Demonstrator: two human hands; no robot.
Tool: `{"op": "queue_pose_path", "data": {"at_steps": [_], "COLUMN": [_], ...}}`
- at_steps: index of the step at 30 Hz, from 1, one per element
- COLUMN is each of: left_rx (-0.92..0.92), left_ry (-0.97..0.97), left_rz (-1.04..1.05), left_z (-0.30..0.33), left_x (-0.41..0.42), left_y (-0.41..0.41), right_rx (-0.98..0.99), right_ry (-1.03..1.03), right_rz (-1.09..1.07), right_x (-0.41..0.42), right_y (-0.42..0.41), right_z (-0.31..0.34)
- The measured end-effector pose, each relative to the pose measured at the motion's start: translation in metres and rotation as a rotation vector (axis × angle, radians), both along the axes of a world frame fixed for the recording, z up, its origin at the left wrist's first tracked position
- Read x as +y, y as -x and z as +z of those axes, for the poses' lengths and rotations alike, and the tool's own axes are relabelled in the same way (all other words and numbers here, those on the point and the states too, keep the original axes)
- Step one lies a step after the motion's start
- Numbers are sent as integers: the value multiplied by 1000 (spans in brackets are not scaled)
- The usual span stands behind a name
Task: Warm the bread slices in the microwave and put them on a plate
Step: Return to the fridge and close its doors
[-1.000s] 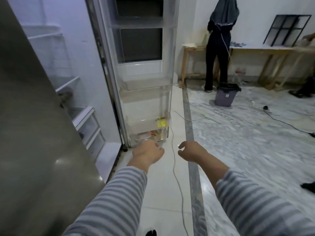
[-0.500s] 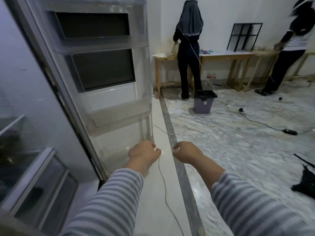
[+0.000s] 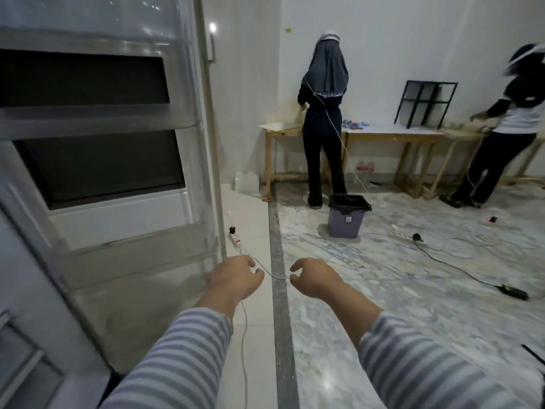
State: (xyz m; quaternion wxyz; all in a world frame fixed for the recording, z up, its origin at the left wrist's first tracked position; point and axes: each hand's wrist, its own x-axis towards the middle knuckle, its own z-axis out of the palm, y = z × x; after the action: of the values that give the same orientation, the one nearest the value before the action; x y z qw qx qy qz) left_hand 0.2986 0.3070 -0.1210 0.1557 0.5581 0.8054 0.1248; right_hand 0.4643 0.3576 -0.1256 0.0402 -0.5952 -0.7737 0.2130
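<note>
No bread, microwave or plate shows in the head view. My left hand (image 3: 234,278) and my right hand (image 3: 312,277) reach forward side by side over the floor, both holding nothing, with fingers loosely curled and apart. The open fridge door (image 3: 106,172), with clear shelves on its inner side, stands just left of my left hand; whether the hand touches its edge cannot be told.
A white cable (image 3: 244,320) and a power strip (image 3: 236,239) lie on the floor ahead. A purple bin (image 3: 346,219) stands further on. Two people work at wooden tables (image 3: 392,134) along the back wall. Black cords (image 3: 460,268) cross the marble floor on the right.
The view has swung right and up: the fridge interior has left the frame and the door fills the left. My fingers have loosened from closed to apart.
</note>
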Motion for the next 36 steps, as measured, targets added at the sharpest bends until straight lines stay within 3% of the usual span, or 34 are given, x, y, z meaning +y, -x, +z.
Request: {"op": "queue_pose_path", "data": {"at_steps": [7, 13, 16, 20, 28, 36], "left_rx": [22, 56, 193, 520, 895, 1122], "left_ry": [-139, -210, -325, -488, -648, -647], "left_rz": [157, 306, 383, 404, 516, 811], "left_z": [21, 34, 41, 71, 144, 183], "left_x": [87, 145, 167, 197, 237, 252], "left_y": [-52, -33, -14, 18, 59, 74], "right_rx": [5, 78, 151, 248, 495, 689], "right_ry": [-33, -78, -91, -133, -306, -750], "right_rz": [161, 323, 445, 560, 864, 1198], "right_x": [106, 180, 216, 259, 326, 365], "right_y": [-35, -8, 20, 61, 124, 201], "right_z": [17, 33, 42, 74, 166, 220]}}
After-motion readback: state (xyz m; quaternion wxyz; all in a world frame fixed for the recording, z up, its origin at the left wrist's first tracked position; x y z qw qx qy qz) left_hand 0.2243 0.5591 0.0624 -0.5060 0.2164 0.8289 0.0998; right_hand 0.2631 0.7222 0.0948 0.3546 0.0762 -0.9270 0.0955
